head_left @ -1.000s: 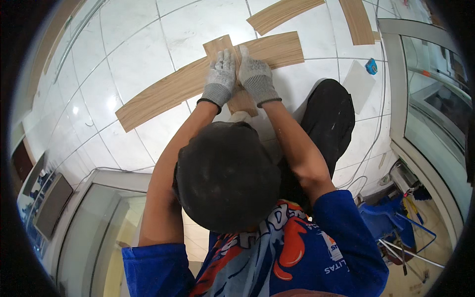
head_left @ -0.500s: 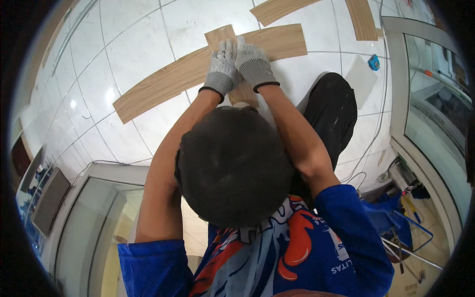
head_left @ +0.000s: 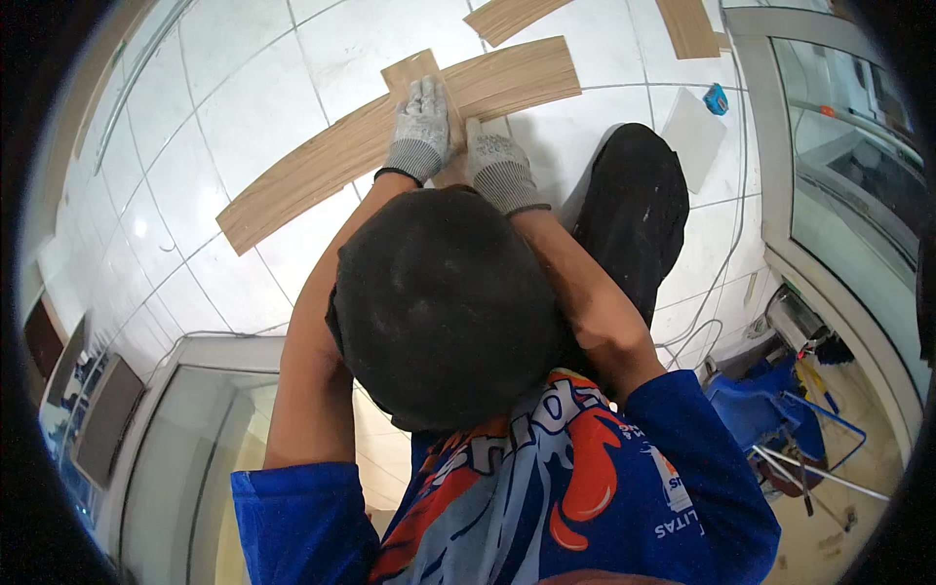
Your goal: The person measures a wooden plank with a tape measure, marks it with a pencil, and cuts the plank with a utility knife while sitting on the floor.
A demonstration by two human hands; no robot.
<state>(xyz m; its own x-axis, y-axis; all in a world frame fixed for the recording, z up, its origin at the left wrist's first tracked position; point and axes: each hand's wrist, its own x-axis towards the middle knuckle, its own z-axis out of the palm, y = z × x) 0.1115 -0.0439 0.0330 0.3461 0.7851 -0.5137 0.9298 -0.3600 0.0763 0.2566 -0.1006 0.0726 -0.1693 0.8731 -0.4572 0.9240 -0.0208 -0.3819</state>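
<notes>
A long wood-look plank lies slantwise on the white tiled floor. Across it rests a shorter piece of similar plank, its near end hidden behind my dark raised knee. My left hand, in a grey knitted glove, presses flat on the shorter piece with fingers stretched away from me. Along that piece's right edge sits my right hand, gloved alike, with one finger pointing forward and the rest curled in. Whatever those curled fingers hold is too small or hidden to make out.
More plank pieces lie at the far right and the top. A blue tape measure is beside a pale flat tile. A grey cable runs down the right, near a glass door frame. Blue folding gear stands lower right.
My right hand has slid back toward me along the shorter piece's right edge, away from my left hand. The left stays pressed on the piece. The whole view has shifted slightly.
</notes>
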